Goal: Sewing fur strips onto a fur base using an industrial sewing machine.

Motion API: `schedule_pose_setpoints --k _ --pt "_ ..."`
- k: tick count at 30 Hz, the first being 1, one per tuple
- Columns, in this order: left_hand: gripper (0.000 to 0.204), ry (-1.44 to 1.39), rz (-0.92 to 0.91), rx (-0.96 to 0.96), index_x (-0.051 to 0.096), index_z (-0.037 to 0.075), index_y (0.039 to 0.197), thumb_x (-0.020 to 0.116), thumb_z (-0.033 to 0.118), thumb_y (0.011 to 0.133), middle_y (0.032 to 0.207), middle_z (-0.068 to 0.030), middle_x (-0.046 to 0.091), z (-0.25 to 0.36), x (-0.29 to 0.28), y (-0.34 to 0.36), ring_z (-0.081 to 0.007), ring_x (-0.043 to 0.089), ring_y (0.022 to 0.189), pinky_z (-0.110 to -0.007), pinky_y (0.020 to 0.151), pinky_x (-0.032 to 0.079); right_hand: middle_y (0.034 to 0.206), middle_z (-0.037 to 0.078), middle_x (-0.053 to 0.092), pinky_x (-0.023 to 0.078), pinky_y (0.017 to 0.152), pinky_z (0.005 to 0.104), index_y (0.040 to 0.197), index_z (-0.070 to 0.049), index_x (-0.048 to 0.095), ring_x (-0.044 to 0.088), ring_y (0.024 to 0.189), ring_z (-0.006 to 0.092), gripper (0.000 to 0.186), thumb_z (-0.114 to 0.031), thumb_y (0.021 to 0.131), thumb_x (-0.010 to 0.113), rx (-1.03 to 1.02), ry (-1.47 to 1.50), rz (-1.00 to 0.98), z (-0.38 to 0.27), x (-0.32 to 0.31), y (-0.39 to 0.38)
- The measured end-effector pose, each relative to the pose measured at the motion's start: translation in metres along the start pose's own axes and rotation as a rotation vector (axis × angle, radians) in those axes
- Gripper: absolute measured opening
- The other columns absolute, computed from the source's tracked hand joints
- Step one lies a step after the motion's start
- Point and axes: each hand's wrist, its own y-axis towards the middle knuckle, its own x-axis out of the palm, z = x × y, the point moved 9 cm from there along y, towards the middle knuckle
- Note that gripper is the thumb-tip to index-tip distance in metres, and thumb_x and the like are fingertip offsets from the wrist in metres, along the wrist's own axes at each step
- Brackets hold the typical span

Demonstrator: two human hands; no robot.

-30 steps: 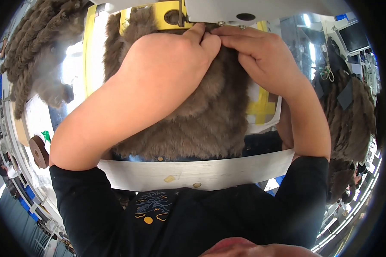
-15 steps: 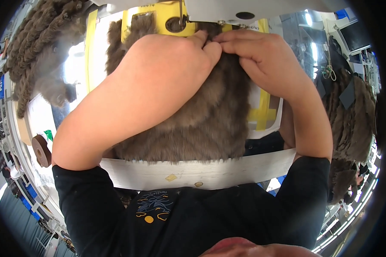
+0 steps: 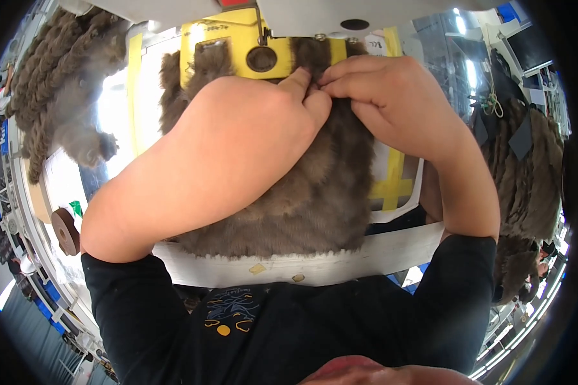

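Both hands, the brown fur piece (image 3: 282,224) and the yellow plate (image 3: 239,54) are sitting nearer the wearer's body than a second ago; the plate's round hole is now showing lower, clear of the white machine head (image 3: 315,16). Fur piece is lying under both arms, its far end reaching the yellow plate, its near fringe now overlapping the pale front edge of the counter (image 3: 218,273).

Left hand (image 3: 266,119) is crossing in with its index finger pointing onto the fur, just below the plate. Right hand (image 3: 395,90) is coming from the other side, its fingertips meeting the left thumb and index area. Grip state: fingers are bunching together on fur; whether either grip is pinching it or only pressing down is staying hidden.

Risks, as judged: a thin metal rod (image 3: 262,38) is hanging above the round hole, near the left index, so a finger could be getting caught if the hands are steering the plate back under it. Loose pile is lapping over the plate, so hairs could be snagging if nobody is smoothing them aside. Uneven pulling between the hands could be skewing the fur. Near fringe is lying close to the black shirt (image 3: 340,314), so a forward lean could be dragging it.
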Motion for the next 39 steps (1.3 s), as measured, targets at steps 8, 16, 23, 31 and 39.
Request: schedule_pose_setpoints --k 8,16,23,31,39 --pt "0.055 0.073 -0.034 -0.001 0.057 -0.004 0.134 0.064 0.004 0.080 0.138 -0.0187 0.064 0.004 0.007 0.000 -0.0319 0.071 0.078 -0.037 0.065 0.058 0.105 0.008 0.076 0.057 0.083 0.0429 0.098 -0.004 0.076 0.071 0.095 0.0317 0.019 -0.008 0.085 0.063 -0.013 -0.016 -0.012 0.000 -0.006 0.000" --pt "0.050 0.062 -0.002 0.012 0.058 -0.005 0.132 0.062 0.004 0.083 0.134 -0.0208 0.066 -0.001 0.003 -0.003 -0.0305 0.072 0.078 -0.036 0.065 0.058 0.111 0.008 0.076 0.058 0.085 0.0423 0.102 -0.005 0.077 0.071 0.099 0.0314 0.023 -0.006 0.085 0.061 0.015 0.019 -0.001 0.001 -0.001 -0.001" --pt "0.044 -0.007 0.005 0.014 0.058 -0.006 0.129 0.059 0.004 0.085 0.131 -0.0219 0.066 -0.003 -0.001 -0.007 -0.0308 0.073 0.081 -0.036 0.066 0.058 0.116 0.006 0.076 0.058 0.086 0.0421 0.105 -0.006 0.077 0.071 0.102 0.0300 0.026 -0.006 0.085 0.060 -0.016 -0.036 -0.029 -0.004 0.000 -0.001" --pt "0.044 0.052 0.113 0.048 0.058 -0.009 0.128 0.059 0.006 0.087 0.130 -0.0243 0.067 -0.002 0.005 -0.010 -0.0287 0.075 0.083 -0.034 0.063 0.059 0.118 0.006 0.075 0.058 0.086 0.0424 0.106 -0.006 0.076 0.070 0.103 0.0299 0.028 -0.005 0.084 0.058 0.004 -0.065 -0.080 -0.007 0.000 0.000" --pt "0.036 0.025 0.184 0.078 0.067 -0.006 0.118 0.064 0.013 0.088 0.105 -0.0165 0.072 0.018 0.007 -0.006 -0.0268 0.071 0.073 -0.034 0.062 0.057 0.100 0.012 0.074 0.056 0.084 0.0445 0.094 -0.001 0.074 0.069 0.095 0.0360 0.020 -0.004 0.085 0.057 0.192 -0.096 -0.077 0.004 -0.019 -0.011"
